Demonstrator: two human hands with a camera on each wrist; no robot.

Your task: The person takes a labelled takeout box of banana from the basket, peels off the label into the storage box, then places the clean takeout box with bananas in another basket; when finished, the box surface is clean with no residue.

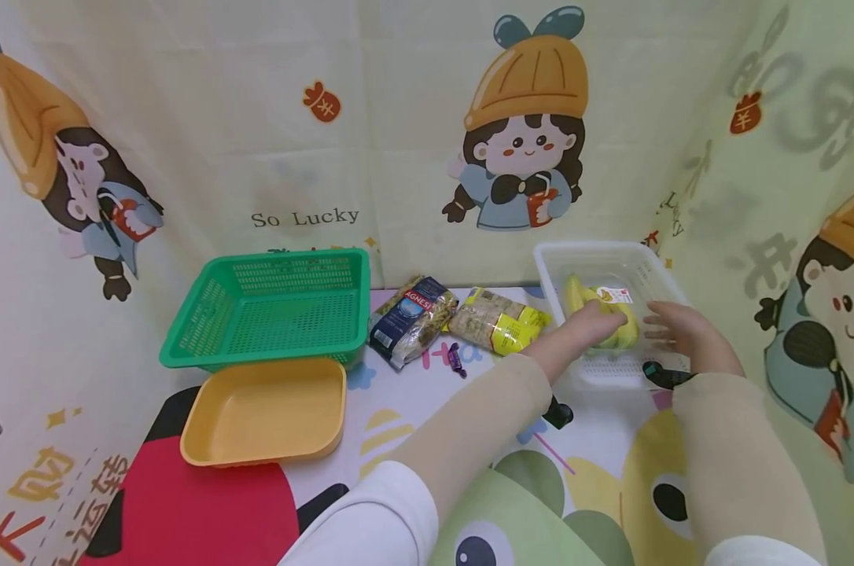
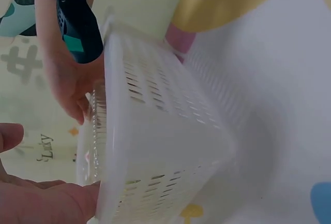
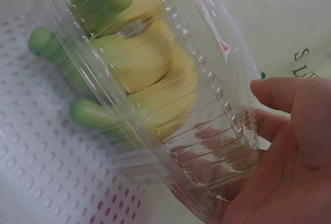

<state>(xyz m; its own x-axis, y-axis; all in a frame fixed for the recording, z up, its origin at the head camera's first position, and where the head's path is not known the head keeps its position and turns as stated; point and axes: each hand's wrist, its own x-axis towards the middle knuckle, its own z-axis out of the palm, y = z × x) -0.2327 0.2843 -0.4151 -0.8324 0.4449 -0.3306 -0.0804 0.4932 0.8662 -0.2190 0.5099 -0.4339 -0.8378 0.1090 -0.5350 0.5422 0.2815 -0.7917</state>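
Inside a white perforated basket [image 1: 611,376] at the back right lies a clear plastic box [image 3: 217,154] of bananas [image 3: 139,63], yellow with green ends. A white label [image 1: 613,295] is on its lid. My left hand [image 1: 584,332] reaches over the basket's near left rim and holds the box's left side; in the left wrist view its fingertips are hidden behind the rim. From the opposite side my right hand [image 1: 692,334] grips the box's end, thumb by the upper edge and fingers showing through the plastic in the right wrist view.
Left of the basket lie a yellow-labelled bag [image 1: 498,321], a dark Agnesi pasta bag [image 1: 413,318] and a small purple-wrapped candy [image 1: 457,360]. A green basket [image 1: 296,318] stands further left, behind a yellow-orange tray [image 1: 264,413]. Printed cloth covers the walls behind and beside.
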